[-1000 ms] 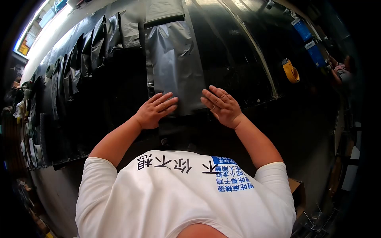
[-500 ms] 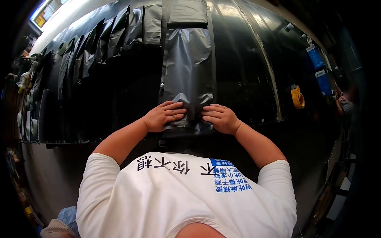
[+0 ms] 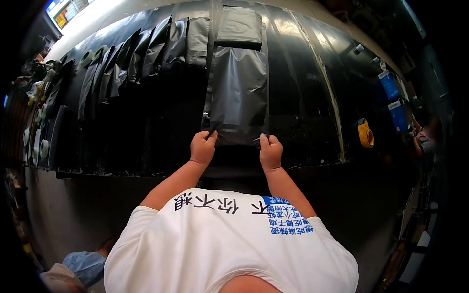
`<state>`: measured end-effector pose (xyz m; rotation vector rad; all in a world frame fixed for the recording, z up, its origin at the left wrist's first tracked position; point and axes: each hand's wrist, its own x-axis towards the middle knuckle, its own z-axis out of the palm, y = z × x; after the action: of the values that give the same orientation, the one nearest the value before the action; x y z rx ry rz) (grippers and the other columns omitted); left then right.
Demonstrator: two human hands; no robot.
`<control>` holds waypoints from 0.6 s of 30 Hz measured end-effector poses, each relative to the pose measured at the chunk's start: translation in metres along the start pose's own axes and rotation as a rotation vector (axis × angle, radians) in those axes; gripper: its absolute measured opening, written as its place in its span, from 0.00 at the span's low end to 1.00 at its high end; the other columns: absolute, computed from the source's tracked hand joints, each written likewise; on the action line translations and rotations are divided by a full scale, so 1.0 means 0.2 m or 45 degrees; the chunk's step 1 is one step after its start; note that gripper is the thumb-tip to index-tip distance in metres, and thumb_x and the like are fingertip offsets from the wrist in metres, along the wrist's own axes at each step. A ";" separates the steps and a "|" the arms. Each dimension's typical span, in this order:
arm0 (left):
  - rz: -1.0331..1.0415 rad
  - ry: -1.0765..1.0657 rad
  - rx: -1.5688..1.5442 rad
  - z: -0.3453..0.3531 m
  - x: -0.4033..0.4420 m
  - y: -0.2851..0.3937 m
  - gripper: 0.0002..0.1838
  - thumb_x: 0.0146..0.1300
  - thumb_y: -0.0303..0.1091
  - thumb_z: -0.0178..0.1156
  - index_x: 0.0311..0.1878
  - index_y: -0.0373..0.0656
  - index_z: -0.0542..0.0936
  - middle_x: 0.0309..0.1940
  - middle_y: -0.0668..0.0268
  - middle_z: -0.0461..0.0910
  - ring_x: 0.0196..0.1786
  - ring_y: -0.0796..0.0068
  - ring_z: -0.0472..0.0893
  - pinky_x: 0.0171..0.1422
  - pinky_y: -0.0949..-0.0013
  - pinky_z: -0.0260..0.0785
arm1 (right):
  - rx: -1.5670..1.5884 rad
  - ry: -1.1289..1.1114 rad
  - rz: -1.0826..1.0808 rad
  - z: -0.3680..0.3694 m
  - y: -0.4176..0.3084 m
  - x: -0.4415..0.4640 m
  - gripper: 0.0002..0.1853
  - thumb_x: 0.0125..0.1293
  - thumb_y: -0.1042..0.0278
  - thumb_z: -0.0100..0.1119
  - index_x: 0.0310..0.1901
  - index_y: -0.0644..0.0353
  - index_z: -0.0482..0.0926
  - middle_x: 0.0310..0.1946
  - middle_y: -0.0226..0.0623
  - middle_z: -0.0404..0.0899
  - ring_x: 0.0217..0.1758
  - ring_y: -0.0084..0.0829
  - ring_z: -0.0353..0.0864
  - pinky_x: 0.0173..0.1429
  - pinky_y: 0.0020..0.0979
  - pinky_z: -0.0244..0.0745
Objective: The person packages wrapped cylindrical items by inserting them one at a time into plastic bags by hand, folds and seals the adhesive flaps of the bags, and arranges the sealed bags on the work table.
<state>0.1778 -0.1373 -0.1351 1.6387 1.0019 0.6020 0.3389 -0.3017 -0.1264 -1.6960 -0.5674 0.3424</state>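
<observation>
A shiny black plastic bag (image 3: 239, 93) lies lengthwise on the dark table. Its near left corner is pinched between the thumb and fingers of my left hand (image 3: 202, 146). At the near right corner, my right hand (image 3: 271, 150) grips the same bag in a closed pinch. The near edge runs between both hands. Just beyond the far end of this bag rests a grey-black folded stack of bags (image 3: 239, 24).
A row of dark bags (image 3: 157, 49) stands at the back left, with tape rolls (image 3: 87, 58) beside it. On the right are a yellow tape roll (image 3: 365, 134) and blue packets (image 3: 397, 116). A person (image 3: 425, 139) is at the right edge, another (image 3: 83, 266) at lower left.
Both hands lay flat with fingers spread over the bag's near end; now they have closed on its near corners. The view has shifted, and a person has appeared at lower left.
</observation>
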 end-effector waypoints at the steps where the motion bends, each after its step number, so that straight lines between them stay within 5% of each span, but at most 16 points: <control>1: 0.060 0.038 0.162 -0.01 0.00 0.04 0.20 0.64 0.41 0.63 0.22 0.36 0.77 0.22 0.57 0.73 0.29 0.59 0.73 0.38 0.59 0.66 | -0.016 0.089 0.062 0.03 0.01 0.02 0.19 0.71 0.65 0.59 0.22 0.59 0.68 0.19 0.20 0.63 0.24 0.15 0.59 0.28 0.28 0.59; 5: 0.293 0.165 0.697 -0.01 0.01 0.02 0.15 0.58 0.41 0.65 0.22 0.41 0.81 0.28 0.64 0.75 0.42 0.62 0.75 0.52 0.55 0.66 | -0.326 0.138 0.122 0.06 0.01 0.05 0.17 0.66 0.60 0.65 0.25 0.61 0.74 0.20 0.29 0.73 0.24 0.21 0.69 0.32 0.32 0.68; 8: 0.337 0.123 0.879 -0.02 0.00 0.05 0.10 0.56 0.40 0.65 0.25 0.45 0.83 0.40 0.69 0.76 0.55 0.64 0.70 0.63 0.55 0.59 | -0.651 0.168 0.293 0.07 -0.11 0.06 0.17 0.63 0.52 0.65 0.39 0.59 0.78 0.32 0.39 0.84 0.38 0.41 0.85 0.46 0.41 0.76; 9: 0.326 0.100 0.921 -0.02 0.00 0.07 0.09 0.55 0.40 0.66 0.26 0.47 0.84 0.45 0.70 0.76 0.59 0.65 0.68 0.67 0.55 0.56 | -0.763 0.107 0.423 0.06 -0.19 0.07 0.18 0.63 0.54 0.66 0.48 0.56 0.75 0.38 0.37 0.85 0.44 0.42 0.85 0.49 0.42 0.77; 11: 0.294 0.159 1.053 0.00 0.01 0.09 0.20 0.54 0.40 0.65 0.51 0.48 0.81 0.62 0.64 0.66 0.69 0.60 0.60 0.73 0.57 0.50 | -0.799 0.028 0.364 0.06 -0.22 0.07 0.17 0.63 0.57 0.66 0.48 0.56 0.74 0.38 0.39 0.85 0.45 0.44 0.84 0.50 0.43 0.76; 13: 0.576 0.265 1.242 0.01 0.00 0.10 0.28 0.59 0.42 0.63 0.63 0.47 0.75 0.73 0.61 0.58 0.78 0.59 0.52 0.79 0.54 0.43 | -0.871 0.027 0.156 0.08 -0.17 0.08 0.13 0.64 0.60 0.64 0.45 0.55 0.75 0.39 0.38 0.83 0.47 0.44 0.83 0.55 0.44 0.72; 17: 1.094 -0.155 1.203 0.06 -0.04 0.14 0.39 0.69 0.50 0.55 0.77 0.41 0.58 0.81 0.54 0.47 0.83 0.59 0.46 0.84 0.53 0.34 | -1.228 -0.034 -0.060 0.07 -0.10 0.09 0.09 0.60 0.71 0.63 0.43 0.52 0.80 0.51 0.35 0.74 0.62 0.42 0.69 0.67 0.43 0.63; 18: 0.874 -0.319 1.117 0.09 -0.06 0.14 0.40 0.69 0.53 0.54 0.78 0.40 0.57 0.81 0.55 0.49 0.83 0.60 0.47 0.84 0.54 0.34 | -1.240 -0.049 -0.076 0.06 -0.08 0.09 0.10 0.60 0.72 0.63 0.44 0.52 0.80 0.52 0.36 0.74 0.64 0.43 0.68 0.67 0.44 0.62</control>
<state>0.1944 -0.1595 -0.1131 2.8077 0.4989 0.3773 0.3448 -0.2807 -0.1107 -2.5943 -0.8938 0.0334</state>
